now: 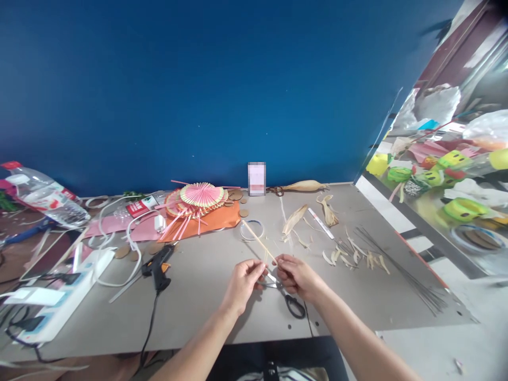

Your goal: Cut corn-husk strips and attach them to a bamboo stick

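Note:
A thin pale stick (257,239) slants up and to the left, its lower end pinched by my right hand (297,276). Close beside it, my left hand (246,280) has thumb and forefinger pressed together near a fine pale strand; what exactly is between those fingertips is too small to make out. Beneath both hands lie black-handled scissors (295,307), their blades partly hidden. A roll of tape (251,230) rests behind the stick. Dried husk pieces (294,221) and a white pen-like tube (320,223) lie beyond my right hand.
On the left are a glue gun (157,267), a white power strip (67,296), tangled cables and a plastic bottle (47,196). Pink pleated paper fans (202,196) sit on orange sheet at the back. Husk scraps (342,256) and thin dark wires (405,272) lie on the right.

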Motion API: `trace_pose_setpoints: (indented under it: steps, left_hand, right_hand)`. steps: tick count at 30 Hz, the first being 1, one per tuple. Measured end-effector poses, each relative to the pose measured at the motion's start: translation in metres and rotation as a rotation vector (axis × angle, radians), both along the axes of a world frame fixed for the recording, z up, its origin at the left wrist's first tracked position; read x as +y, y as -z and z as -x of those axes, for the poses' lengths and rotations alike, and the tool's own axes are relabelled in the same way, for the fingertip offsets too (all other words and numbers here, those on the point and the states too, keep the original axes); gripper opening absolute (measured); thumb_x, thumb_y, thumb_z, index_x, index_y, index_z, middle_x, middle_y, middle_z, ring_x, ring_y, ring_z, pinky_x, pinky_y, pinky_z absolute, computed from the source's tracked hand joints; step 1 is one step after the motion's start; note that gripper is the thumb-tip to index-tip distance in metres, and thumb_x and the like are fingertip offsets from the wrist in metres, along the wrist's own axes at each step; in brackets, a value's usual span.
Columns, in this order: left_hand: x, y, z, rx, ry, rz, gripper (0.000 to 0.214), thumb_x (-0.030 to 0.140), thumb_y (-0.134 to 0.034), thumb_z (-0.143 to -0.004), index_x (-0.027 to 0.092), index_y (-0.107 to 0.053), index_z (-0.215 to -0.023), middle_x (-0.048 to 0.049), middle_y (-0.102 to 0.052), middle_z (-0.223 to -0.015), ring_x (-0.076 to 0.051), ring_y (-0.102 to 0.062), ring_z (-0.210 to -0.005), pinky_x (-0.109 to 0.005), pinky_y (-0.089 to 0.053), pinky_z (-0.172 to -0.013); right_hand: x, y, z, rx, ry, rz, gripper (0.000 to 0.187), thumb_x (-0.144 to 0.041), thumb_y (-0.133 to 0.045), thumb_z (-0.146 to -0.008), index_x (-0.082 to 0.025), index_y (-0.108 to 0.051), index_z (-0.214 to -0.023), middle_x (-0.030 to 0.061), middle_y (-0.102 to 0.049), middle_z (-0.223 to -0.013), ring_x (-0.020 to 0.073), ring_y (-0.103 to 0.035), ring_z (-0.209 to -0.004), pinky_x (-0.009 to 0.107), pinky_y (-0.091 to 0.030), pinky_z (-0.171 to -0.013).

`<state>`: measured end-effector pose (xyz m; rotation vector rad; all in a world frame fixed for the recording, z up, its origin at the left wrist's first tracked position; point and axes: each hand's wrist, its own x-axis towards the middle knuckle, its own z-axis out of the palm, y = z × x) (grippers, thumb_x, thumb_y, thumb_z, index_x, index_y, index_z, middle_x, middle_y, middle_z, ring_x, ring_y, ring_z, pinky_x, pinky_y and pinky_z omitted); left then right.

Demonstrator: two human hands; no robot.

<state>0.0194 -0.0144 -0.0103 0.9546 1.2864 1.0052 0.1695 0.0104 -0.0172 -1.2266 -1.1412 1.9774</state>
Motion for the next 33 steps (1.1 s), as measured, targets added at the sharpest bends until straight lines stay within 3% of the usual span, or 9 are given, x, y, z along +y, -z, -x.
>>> trace_pose_setpoints:
  steps: [5, 8, 11, 14, 20, 24, 28, 33]
  left_hand:
    - [0.000, 0.000, 0.002, 0.062, 0.047, -0.042, 0.029, 0.041, -0.056, -0.067, 0.012, -0.060, -0.067, -0.0009, -0.056, -0.059, -0.009, -0.048, -0.052, -0.019, -0.040, -0.047]
    - [0.000, 0.001, 0.004, 0.150, 0.080, -0.127, 0.029, 0.041, -0.055, -0.068, 0.012, -0.059, -0.064, 0.0001, -0.053, -0.055, -0.009, -0.046, -0.049, -0.019, -0.039, -0.046]
    - [-0.002, 0.002, 0.005, 0.253, 0.092, -0.194, 0.029, 0.039, -0.053, -0.070, 0.012, -0.059, -0.061, 0.0008, -0.052, -0.051, -0.008, -0.044, -0.047, -0.019, -0.038, -0.046]
    - [-0.005, 0.003, 0.004, 0.289, 0.084, -0.264, 0.026, 0.037, -0.053, -0.071, 0.013, -0.059, -0.065, -0.0007, -0.055, -0.056, -0.010, -0.049, -0.050, -0.019, -0.039, -0.047]
    - [-0.013, -0.006, 0.006, 0.332, 0.083, -0.646, 0.014, 0.022, -0.050, -0.076, 0.014, -0.057, -0.067, -0.0042, -0.058, -0.069, -0.012, -0.054, -0.064, -0.022, -0.043, -0.058]
    - [-0.013, -0.016, 0.012, 0.360, 0.154, -0.872, 0.008, 0.012, -0.052, -0.073, 0.016, -0.058, -0.069, -0.0040, -0.059, -0.067, -0.012, -0.054, -0.065, -0.024, -0.043, -0.062]
    - [-0.014, -0.028, 0.014, 0.346, 0.220, -1.005, 0.011, 0.009, -0.053, -0.072, 0.017, -0.060, -0.074, -0.0052, -0.062, -0.069, -0.014, -0.055, -0.069, -0.027, -0.044, -0.065]
    - [-0.018, -0.040, 0.014, 0.395, 0.239, -0.968, 0.012, 0.013, -0.052, -0.073, 0.018, -0.062, -0.077, -0.0058, -0.062, -0.068, -0.015, -0.055, -0.066, -0.027, -0.044, -0.063]
  right_hand:
    - [-0.006, -0.008, 0.010, -0.378, -0.010, -0.555, 0.027, -0.043, -0.041, -0.078, -0.018, -0.045, -0.069, -0.0056, -0.038, -0.052, 0.0071, -0.034, -0.049, 0.020, -0.027, -0.048]
    - [-0.010, -0.013, 0.011, -0.574, -0.037, -0.677, 0.026, -0.041, -0.041, -0.079, -0.019, -0.046, -0.068, -0.0043, -0.044, -0.055, 0.0085, -0.038, -0.051, 0.021, -0.027, -0.050]
    - [-0.012, -0.018, 0.011, -0.621, -0.014, -0.690, 0.027, -0.039, -0.040, -0.079, -0.019, -0.046, -0.063, -0.0046, -0.043, -0.052, 0.0084, -0.037, -0.050, 0.021, -0.026, -0.049]
    - [-0.012, -0.020, 0.012, -0.459, 0.028, -0.594, 0.028, -0.039, -0.044, -0.076, -0.018, -0.044, -0.057, -0.0055, -0.037, -0.049, 0.0072, -0.034, -0.047, 0.020, -0.025, -0.046]
    - [-0.016, -0.029, 0.014, 0.077, 0.020, -0.008, 0.032, -0.038, -0.053, -0.070, -0.019, -0.034, -0.053, -0.0106, -0.025, -0.036, 0.0032, -0.013, -0.033, 0.018, -0.009, -0.033]
    - [-0.020, -0.042, 0.006, 0.249, -0.097, 0.262, 0.026, -0.034, -0.055, -0.068, -0.019, -0.038, -0.055, -0.0116, -0.024, -0.032, 0.0024, -0.009, -0.030, 0.016, -0.006, -0.030]
    - [-0.024, -0.057, -0.003, 0.298, -0.202, 0.390, 0.023, -0.032, -0.053, -0.069, -0.018, -0.041, -0.056, -0.0108, -0.025, -0.029, 0.0020, -0.010, -0.029, 0.014, -0.008, -0.030]
    - [-0.028, -0.070, -0.008, 0.286, -0.232, 0.408, 0.022, -0.033, -0.053, -0.069, -0.018, -0.043, -0.058, -0.0109, -0.025, -0.030, 0.0017, -0.010, -0.029, 0.014, -0.008, -0.030]
